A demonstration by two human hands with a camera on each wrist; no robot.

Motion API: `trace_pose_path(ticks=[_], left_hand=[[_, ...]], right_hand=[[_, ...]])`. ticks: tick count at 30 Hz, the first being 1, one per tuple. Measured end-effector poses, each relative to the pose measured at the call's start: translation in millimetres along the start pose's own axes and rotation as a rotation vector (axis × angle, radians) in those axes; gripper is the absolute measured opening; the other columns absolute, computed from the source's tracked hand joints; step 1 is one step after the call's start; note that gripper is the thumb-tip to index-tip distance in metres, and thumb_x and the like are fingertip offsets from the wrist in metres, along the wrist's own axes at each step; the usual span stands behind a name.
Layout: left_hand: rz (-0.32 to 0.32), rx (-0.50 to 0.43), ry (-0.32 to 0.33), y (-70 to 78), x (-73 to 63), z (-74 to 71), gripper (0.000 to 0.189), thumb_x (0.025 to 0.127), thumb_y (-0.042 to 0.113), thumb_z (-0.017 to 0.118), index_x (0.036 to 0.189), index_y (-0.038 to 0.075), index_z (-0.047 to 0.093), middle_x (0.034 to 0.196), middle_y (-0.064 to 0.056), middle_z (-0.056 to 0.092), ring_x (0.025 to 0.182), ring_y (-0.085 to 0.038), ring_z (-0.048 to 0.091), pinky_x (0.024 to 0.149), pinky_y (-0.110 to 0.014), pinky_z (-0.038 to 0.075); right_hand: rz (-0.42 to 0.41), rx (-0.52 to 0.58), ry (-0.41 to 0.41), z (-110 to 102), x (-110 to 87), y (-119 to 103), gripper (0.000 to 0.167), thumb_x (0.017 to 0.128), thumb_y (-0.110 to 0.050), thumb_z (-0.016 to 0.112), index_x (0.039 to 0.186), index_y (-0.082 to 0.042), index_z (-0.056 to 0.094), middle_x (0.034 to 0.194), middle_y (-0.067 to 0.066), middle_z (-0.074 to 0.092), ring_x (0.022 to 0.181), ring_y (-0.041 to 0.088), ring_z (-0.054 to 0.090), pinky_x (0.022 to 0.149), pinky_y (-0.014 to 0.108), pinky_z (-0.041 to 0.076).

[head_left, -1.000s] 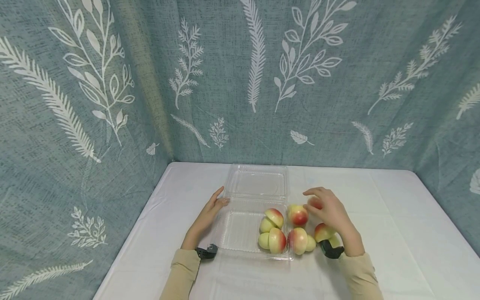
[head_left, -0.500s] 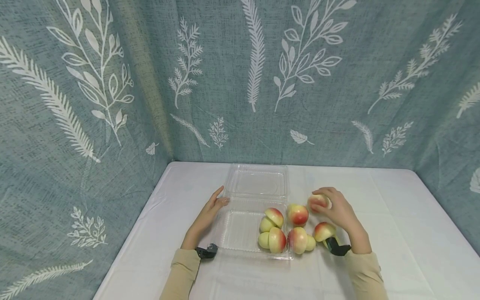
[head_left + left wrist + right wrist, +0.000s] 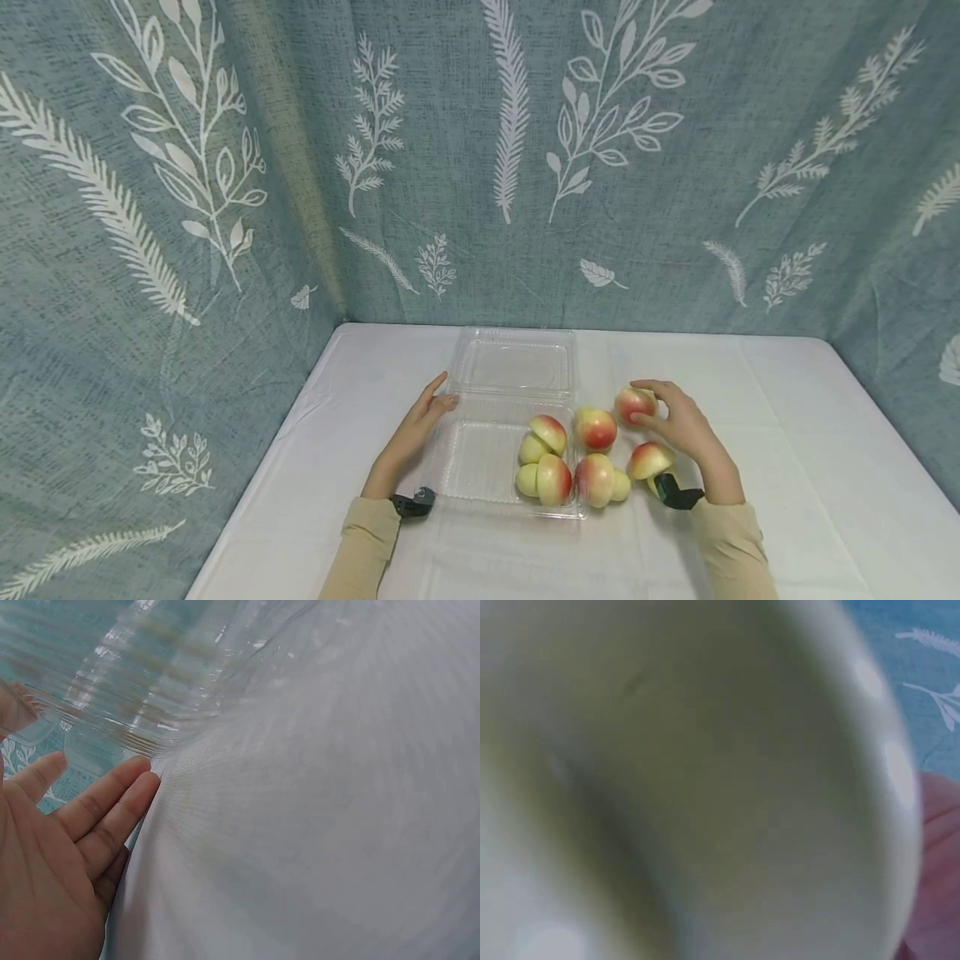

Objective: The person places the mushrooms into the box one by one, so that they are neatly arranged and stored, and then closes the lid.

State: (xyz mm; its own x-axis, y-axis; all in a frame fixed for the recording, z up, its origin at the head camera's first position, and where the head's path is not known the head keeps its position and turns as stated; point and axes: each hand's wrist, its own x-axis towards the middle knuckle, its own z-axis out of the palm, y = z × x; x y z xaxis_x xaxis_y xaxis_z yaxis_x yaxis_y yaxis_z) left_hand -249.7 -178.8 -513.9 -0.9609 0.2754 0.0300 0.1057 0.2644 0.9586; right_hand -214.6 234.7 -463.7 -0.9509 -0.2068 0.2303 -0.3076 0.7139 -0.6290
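Observation:
At the left side of a clear plastic clamshell box (image 3: 480, 462), my left hand (image 3: 420, 425) lies with straight fingers, its fingertips right at the hinge side. The left wrist view shows these fingers (image 3: 105, 817) beside the ribbed clear wall (image 3: 112, 697). My right hand (image 3: 681, 423) holds a red and pale yellow toy mushroom (image 3: 632, 404) on the table, thumb on the near side and fingers on the far side. Two similar mushrooms (image 3: 555, 481) lie in the box's right part. In the right wrist view, a blurred yellow-green mushroom (image 3: 727, 765) hides most of the hand (image 3: 941, 862).
Right of the box lie more toy mushrooms: one at the rim (image 3: 597, 430), one nearer me (image 3: 596, 481), and one by my right wrist (image 3: 650, 461). The box's lid (image 3: 513, 367) lies folded back. A patterned curtain (image 3: 465, 167) stands behind the white-covered table (image 3: 787, 467).
My right hand has drawn back a little to the right, uncovering the toy mushroom, which has turned slightly between thumb and fingers. The left hand and the box have stayed put.

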Motion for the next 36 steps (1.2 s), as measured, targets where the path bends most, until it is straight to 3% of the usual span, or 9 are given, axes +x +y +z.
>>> trace_pose_path(ticks=[12,17,25,28,33,36], left_hand=[[0.018,-0.008,-0.005,-1.5,0.5,0.8,0.056,0.1,0.03,0.041,0.149,0.018,0.018,0.134,-0.021,0.048,0.123,-0.035,0.047,0.108,-0.052,0.026],[-0.007,-0.008,-0.006,1.2,-0.3,0.9,0.055,0.1,0.029,0.04,0.149,0.017,0.017,0.134,-0.02,0.048,0.125,-0.034,0.046,0.109,-0.052,0.024],[-0.008,0.009,-0.043,34.7,-11.9,-0.9,0.055,0.101,0.017,0.037,0.148,0.005,0.013,0.133,-0.027,0.046,0.124,-0.039,0.045,0.108,-0.054,0.025],[-0.018,0.018,-0.05,38.4,-13.0,-1.5,0.054,0.101,0.016,0.037,0.148,0.004,0.013,0.134,-0.026,0.046,0.126,-0.037,0.043,0.109,-0.052,0.025],[0.0,-0.005,-0.049,31.5,-10.7,-2.0,0.055,0.101,0.017,0.037,0.148,0.005,0.013,0.134,-0.026,0.046,0.125,-0.038,0.043,0.109,-0.053,0.024],[0.01,-0.015,-0.038,17.5,-5.7,-1.9,0.055,0.101,0.02,0.038,0.149,0.008,0.014,0.134,-0.025,0.047,0.124,-0.038,0.045,0.108,-0.053,0.025]], right_hand=[[-0.019,-0.009,0.058,1,-3.1,-1,0.044,0.079,-0.01,0.071,0.119,0.001,0.056,0.115,0.024,0.055,0.104,0.042,0.052,0.083,0.055,0.042],[0.043,-0.027,0.004,3,-1.7,0,0.046,0.081,-0.011,0.069,0.123,0.0,0.053,0.118,0.025,0.051,0.108,0.045,0.049,0.086,0.059,0.04],[0.074,-0.057,-0.006,5,0.5,-2,0.048,0.081,-0.013,0.07,0.125,-0.001,0.053,0.114,0.023,0.05,0.106,0.042,0.05,0.085,0.056,0.041],[0.069,-0.056,0.007,6,0.6,-2,0.049,0.08,-0.013,0.071,0.124,-0.001,0.054,0.112,0.022,0.051,0.104,0.04,0.051,0.084,0.055,0.042],[0.063,-0.063,0.026,9,0.9,-1,0.048,0.079,-0.015,0.073,0.122,-0.001,0.055,0.108,0.02,0.052,0.099,0.037,0.052,0.08,0.051,0.042],[0.066,-0.078,0.031,9,1.2,-2,0.048,0.079,-0.016,0.073,0.121,-0.001,0.056,0.107,0.019,0.052,0.094,0.034,0.053,0.076,0.047,0.042]])
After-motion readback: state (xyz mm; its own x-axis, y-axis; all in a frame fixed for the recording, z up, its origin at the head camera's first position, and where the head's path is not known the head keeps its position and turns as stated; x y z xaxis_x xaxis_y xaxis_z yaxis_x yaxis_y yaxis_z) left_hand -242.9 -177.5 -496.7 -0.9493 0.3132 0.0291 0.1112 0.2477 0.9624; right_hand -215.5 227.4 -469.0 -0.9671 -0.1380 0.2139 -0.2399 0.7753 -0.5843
